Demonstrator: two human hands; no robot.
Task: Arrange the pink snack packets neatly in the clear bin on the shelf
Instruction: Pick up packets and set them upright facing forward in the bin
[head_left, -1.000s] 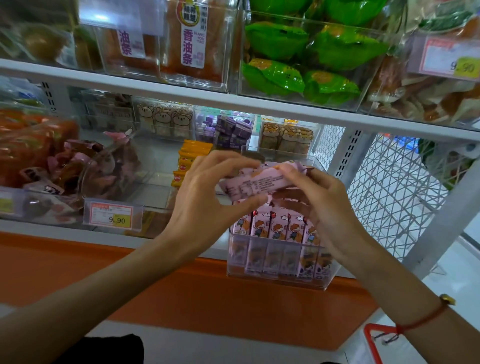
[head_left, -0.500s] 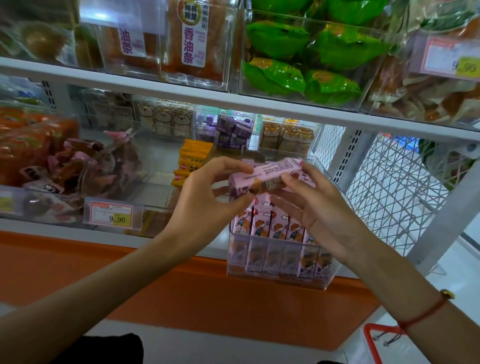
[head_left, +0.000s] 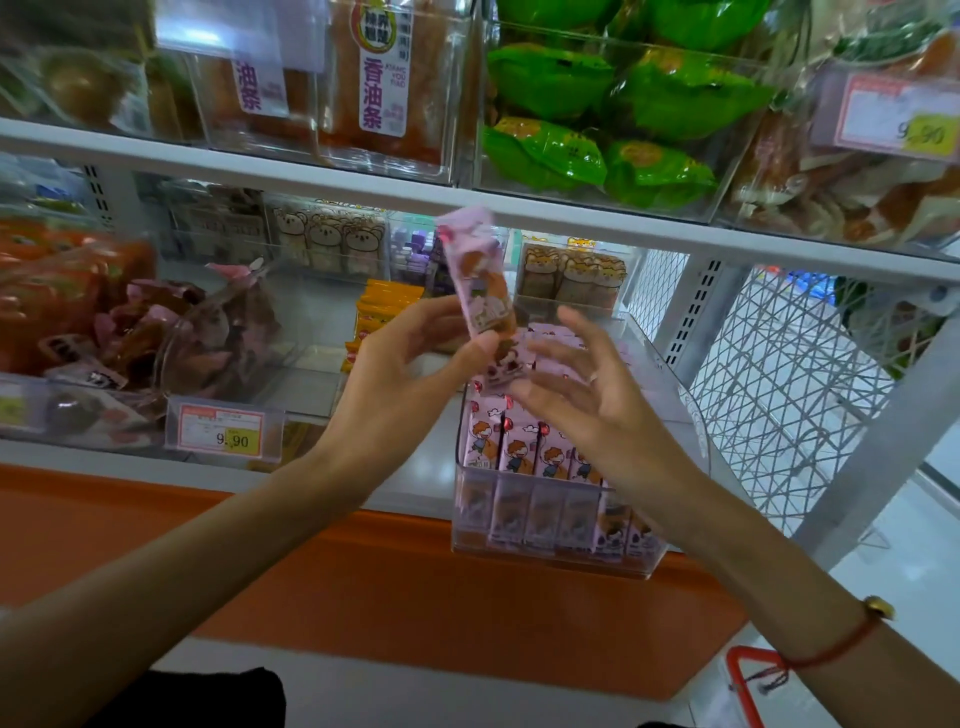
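Observation:
A clear bin (head_left: 644, 564) stands at the front edge of the middle shelf, with a row of pink snack packets (head_left: 519, 452) upright inside it. My left hand (head_left: 400, 374) pinches the lower end of one more pink packet (head_left: 480, 283), which stands nearly upright above the bin's left rear. My right hand (head_left: 587, 395) hovers over the bin just right of that packet, fingers spread and relaxed, holding nothing. It covers part of the packets behind.
A price tag (head_left: 224, 434) reading 9.90 fronts a bin of dark and pink wrapped snacks (head_left: 156, 338) at left. Yellow packs (head_left: 379, 312) lie behind my left hand. The upper shelf (head_left: 467, 200) carries green packets (head_left: 613, 124). A white wire panel (head_left: 779, 389) closes the right side.
The packet turned from lying flat between both hands to nearly upright in my left hand. My right hand let go of it and opened.

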